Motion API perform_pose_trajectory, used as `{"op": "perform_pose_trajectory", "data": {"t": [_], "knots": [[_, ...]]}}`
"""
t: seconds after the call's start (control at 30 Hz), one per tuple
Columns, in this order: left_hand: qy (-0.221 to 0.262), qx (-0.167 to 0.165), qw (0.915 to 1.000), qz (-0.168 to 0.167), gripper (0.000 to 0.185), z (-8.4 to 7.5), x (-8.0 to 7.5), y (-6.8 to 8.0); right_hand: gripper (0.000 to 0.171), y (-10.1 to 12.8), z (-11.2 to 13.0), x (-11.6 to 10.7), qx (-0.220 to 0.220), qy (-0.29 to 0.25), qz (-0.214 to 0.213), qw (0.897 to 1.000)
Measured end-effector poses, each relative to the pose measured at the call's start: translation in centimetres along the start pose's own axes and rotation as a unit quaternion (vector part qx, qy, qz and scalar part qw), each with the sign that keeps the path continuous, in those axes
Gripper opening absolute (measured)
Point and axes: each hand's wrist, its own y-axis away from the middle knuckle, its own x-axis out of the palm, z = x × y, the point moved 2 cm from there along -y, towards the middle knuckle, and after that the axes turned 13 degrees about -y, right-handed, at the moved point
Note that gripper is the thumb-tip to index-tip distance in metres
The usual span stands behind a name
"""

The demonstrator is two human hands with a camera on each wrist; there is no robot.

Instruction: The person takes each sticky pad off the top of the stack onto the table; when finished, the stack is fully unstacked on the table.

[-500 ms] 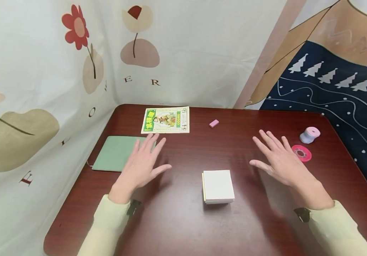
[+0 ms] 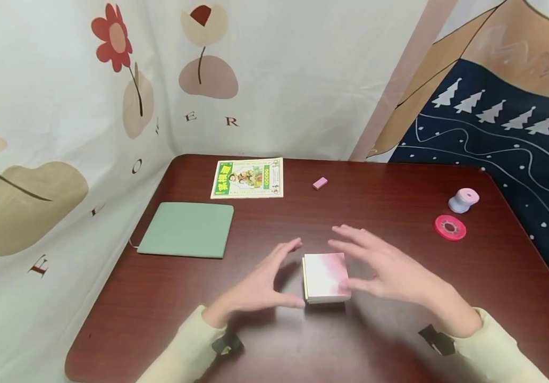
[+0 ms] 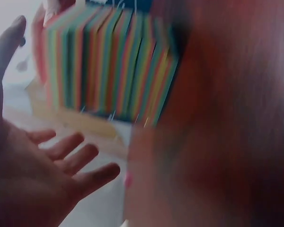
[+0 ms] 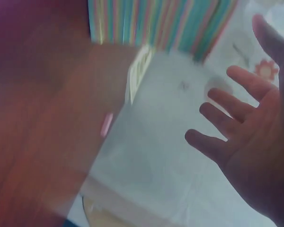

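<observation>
A small thick block of paper with a white top (image 2: 326, 277) lies on the dark red table (image 2: 398, 191). In the left wrist view its side (image 3: 109, 71) shows stripes of many colours, blurred; the right wrist view shows the same striped side (image 4: 161, 23). My left hand (image 2: 264, 282) is just left of the block, fingers straight and spread, holding nothing. My right hand (image 2: 379, 268) hovers at the block's right side and partly over it, fingers straight. Whether either hand touches the block I cannot tell. Both wrist views show open palms (image 3: 42, 175) (image 4: 255, 137).
A green notebook (image 2: 185, 230) lies at the left, a picture booklet (image 2: 248, 178) at the back. A pink eraser (image 2: 320, 183) sits behind the block. A pale tape roll (image 2: 463, 201) and a red tape ring (image 2: 450, 227) lie at the right. Printed cloth hangs behind.
Both hands have moved inward from wide apart to either side of the paper block. The block has not moved.
</observation>
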Motion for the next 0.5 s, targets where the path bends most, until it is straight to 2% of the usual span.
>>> {"op": "perform_pose_trajectory", "data": {"t": [0.2, 0.33, 0.5], "knots": [[0.054, -0.019, 0.9981, -0.024, 0.113, -1.0, 2.8, -0.8, 0.077, -0.2, 0.8, 2.4, -0.024, -0.020, 0.036, 0.999], [0.065, -0.029, 0.9961, -0.052, 0.106, -1.2, 4.0, -1.2, 0.075, -0.4, 0.8, 3.1, -0.033, -0.029, 0.032, 0.999], [0.091, -0.019, 0.9919, -0.087, 0.092, -1.0, 5.0, -1.5, 0.073, -0.6, 0.8, 3.2, -0.027, -0.038, 0.028, 0.999]]}}
